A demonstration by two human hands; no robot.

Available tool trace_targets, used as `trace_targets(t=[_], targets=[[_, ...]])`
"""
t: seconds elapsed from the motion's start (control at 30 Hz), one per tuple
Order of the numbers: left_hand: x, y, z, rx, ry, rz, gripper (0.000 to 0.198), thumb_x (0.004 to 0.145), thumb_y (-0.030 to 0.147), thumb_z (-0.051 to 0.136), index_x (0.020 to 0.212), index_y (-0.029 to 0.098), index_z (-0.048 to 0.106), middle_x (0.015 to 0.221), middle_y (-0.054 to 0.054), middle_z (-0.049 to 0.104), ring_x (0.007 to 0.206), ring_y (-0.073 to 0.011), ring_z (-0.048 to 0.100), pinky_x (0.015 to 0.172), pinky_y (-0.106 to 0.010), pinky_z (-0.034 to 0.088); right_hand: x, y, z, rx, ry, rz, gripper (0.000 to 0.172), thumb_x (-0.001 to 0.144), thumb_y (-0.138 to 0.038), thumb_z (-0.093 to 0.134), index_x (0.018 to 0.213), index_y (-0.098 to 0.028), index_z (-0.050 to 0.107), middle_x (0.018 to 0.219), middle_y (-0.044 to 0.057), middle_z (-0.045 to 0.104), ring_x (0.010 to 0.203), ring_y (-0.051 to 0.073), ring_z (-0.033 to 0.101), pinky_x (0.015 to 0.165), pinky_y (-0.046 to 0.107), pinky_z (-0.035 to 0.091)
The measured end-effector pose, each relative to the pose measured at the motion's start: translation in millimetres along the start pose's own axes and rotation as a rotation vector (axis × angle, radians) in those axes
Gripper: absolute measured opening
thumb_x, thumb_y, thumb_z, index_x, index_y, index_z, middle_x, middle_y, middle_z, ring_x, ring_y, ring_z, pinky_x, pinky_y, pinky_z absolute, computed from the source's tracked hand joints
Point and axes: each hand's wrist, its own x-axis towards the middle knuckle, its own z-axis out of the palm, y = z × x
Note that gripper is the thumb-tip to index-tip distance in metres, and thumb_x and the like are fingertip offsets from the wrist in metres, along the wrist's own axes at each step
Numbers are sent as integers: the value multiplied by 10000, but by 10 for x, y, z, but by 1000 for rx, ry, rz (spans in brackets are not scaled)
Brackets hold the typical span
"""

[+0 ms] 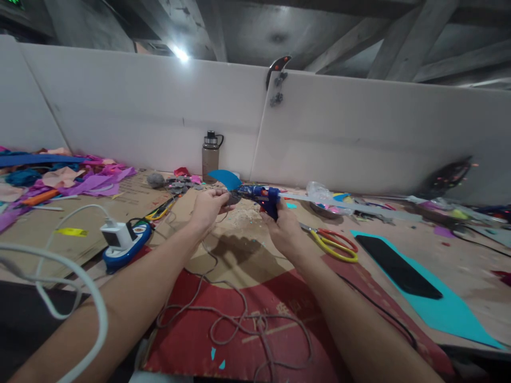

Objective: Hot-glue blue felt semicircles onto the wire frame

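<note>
My right hand (pixel 281 226) is wrapped round the handle of a blue hot glue gun (pixel 270 198), its long translucent glue stick (pixel 355 206) trailing out behind to the right. The gun's nozzle end points left at a blue curved piece (pixel 227 178) shaped like a crescent. My left hand (pixel 211 209) pinches that piece near its lower end, where something grey sits by the fingertips. Whether nozzle and piece touch, I cannot tell. Grey yarn (pixel 239 314) hangs below the left hand and loops over the red and tan cardboard (pixel 191 340).
Scissors (pixel 335 246) and a black phone (pixel 397 266) on turquoise sheet (pixel 459 314) lie right. Left are a power strip (pixel 128 250), a white cable (pixel 96 298) crossing my forearm, and coloured scraps (pixel 91 181). A bottle (pixel 210 157) stands before the white partition (pixel 139 106).
</note>
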Motion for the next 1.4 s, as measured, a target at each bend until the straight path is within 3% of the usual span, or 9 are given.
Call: trace_targets(t=[0.63,1.13,1.4], targets=[[6,16,-21,-58,24,42,188,621,172,704,613,117,524,676,-10,546,651,-109,562,719,-386,551,0,1,-20,-65,48,-12,344,810,-278,474,1131,-159,509,1024,142,618,919,269,572,800,414,440],[68,-23,-76,-75,9,70,163,647,198,690,703,105,569,809,-74,629,757,-155,618,724,-382,552,4,34,-28,-84,74,-5,369,809,-265,469,1159,-151,497,1043,152,605,935,276,559,825,432,424],[79,-22,-89,-99,-7,72,155,660,201,683,732,98,593,811,-61,621,740,-138,610,726,-370,548,8,45,-34,-65,61,25,374,814,-275,466,1163,-143,483,1065,158,596,934,272,556,834,437,419]])
